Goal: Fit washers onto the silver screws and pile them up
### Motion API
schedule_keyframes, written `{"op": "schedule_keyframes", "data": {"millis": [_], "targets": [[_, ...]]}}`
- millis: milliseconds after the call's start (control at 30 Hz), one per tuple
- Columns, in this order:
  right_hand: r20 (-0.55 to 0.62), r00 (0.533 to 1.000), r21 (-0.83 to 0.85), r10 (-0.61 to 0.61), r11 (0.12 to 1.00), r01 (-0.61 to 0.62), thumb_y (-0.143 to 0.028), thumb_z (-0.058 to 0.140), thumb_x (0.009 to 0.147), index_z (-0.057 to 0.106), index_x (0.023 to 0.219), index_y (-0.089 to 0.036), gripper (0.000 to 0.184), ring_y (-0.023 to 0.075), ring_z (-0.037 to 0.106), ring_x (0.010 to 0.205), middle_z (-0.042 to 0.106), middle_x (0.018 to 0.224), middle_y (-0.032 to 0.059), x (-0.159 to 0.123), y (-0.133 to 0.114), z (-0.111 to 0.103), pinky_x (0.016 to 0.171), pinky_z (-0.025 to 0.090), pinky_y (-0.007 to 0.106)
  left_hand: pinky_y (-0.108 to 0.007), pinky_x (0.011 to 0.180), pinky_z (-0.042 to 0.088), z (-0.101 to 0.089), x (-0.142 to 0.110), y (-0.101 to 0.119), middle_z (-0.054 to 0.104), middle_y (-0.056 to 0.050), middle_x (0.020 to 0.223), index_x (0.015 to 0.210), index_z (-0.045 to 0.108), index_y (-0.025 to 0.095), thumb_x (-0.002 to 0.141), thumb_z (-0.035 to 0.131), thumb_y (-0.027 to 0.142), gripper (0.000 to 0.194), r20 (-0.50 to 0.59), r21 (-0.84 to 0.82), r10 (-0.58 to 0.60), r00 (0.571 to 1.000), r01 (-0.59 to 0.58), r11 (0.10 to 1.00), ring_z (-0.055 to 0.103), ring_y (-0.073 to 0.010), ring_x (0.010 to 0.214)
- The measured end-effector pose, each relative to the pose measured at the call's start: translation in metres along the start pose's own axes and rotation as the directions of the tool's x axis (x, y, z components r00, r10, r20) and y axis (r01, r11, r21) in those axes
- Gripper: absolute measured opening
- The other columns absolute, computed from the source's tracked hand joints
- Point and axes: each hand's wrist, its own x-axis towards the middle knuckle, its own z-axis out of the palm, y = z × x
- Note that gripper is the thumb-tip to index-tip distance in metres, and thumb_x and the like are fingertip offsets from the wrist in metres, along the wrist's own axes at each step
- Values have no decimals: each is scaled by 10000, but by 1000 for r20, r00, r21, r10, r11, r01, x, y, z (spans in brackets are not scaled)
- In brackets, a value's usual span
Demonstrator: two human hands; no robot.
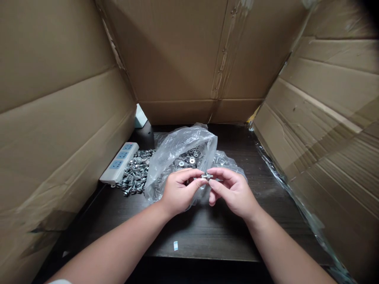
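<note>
My left hand [177,191] and my right hand [232,191] meet above the dark wooden table [207,236], both pinching one small silver bolt [207,176] held level between their fingertips. A washer or nut seems to sit on the bolt's shaft. Right behind the hands stands a clear plastic bag [180,154] holding several washers. A loose pile of silver bolts [136,173] lies on the table to the left of the bag.
A white power strip [120,162] lies at the left beside the bolt pile. Large cardboard sheets [59,118] wall in the table on the left, back and right. A small white scrap [175,245] lies near the front edge.
</note>
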Motion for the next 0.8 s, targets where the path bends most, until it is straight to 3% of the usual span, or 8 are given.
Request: {"op": "schedule_keyframes", "data": {"millis": [100, 200, 367, 467, 567, 667, 800], "targets": [[5, 1000, -16, 23, 1000, -23, -339, 717, 806, 643, 987, -159, 266, 123, 606, 462, 621, 579, -16, 1, 1, -2, 491, 536, 258, -206, 533, 478, 0, 1, 2, 687, -19, 664, 788, 733, 166, 796, 701, 223, 66, 16, 14, 38, 999, -39, 999, 605, -109, 571], [31, 998, 33, 58, 998, -59, -343, 725, 798, 658, 953, -149, 257, 109, 580, 456, 631, 605, -4, 1, 3, -5, 460, 502, 238, -212, 548, 483, -2, 1, 3, 681, -22, 656, 805, 727, 168, 819, 676, 216, 72, 55, 64, 129, 990, -132, 989, 609, -111, 575], [93, 982, 172, 165, 969, -179, -341, 717, 794, 659, 834, -139, 215, 78, 517, 404, 592, 625, -18, 1, 4, -7, 396, 477, 219, -222, 619, 526, -6, 1, -1, 716, -47, 746, 907, 704, 176, 833, 648, 161, 94, 142, 90, 326, 934, -341, 936, 657, -127, 649], [121, 972, 202, 200, 954, -221, -379, 678, 820, 624, 727, -130, 272, 80, 498, 365, 560, 566, -26, 3, 5, -6, 349, 456, 214, -223, 630, 538, -6, 0, -4, 718, -56, 761, 936, 691, 167, 816, 655, 122, 132, 148, 88, 381, 913, -396, 914, 669, -132, 666], [126, 968, 174, 219, 955, -239, -457, 614, 862, 598, 671, -124, 385, 87, 489, 339, 538, 517, -25, 5, 7, -5, 325, 451, 218, -226, 624, 535, -5, 0, -4, 718, -60, 754, 926, 697, 159, 812, 659, 120, 126, 140, 87, 375, 916, -389, 917, 666, -133, 657], [79, 971, 133, 225, 963, -234, -544, 544, 885, 592, 695, -126, 462, 100, 528, 357, 559, 538, -14, 6, 7, -5, 343, 475, 228, -223, 598, 519, -4, 1, -1, 711, -45, 720, 877, 714, 165, 818, 668, 168, 75, 108, 98, 294, 950, -304, 947, 649, -125, 623], [46, 986, 87, 161, 982, -165, -527, 549, 891, 601, 916, -148, 383, 115, 592, 407, 603, 627, -15, 4, 4, -5, 397, 510, 236, -208, 548, 493, -4, 2, 1, 694, -22, 677, 806, 729, 170, 803, 695, 209, 51, 39, 109, 153, 988, -156, 982, 627, -115, 590]]}}
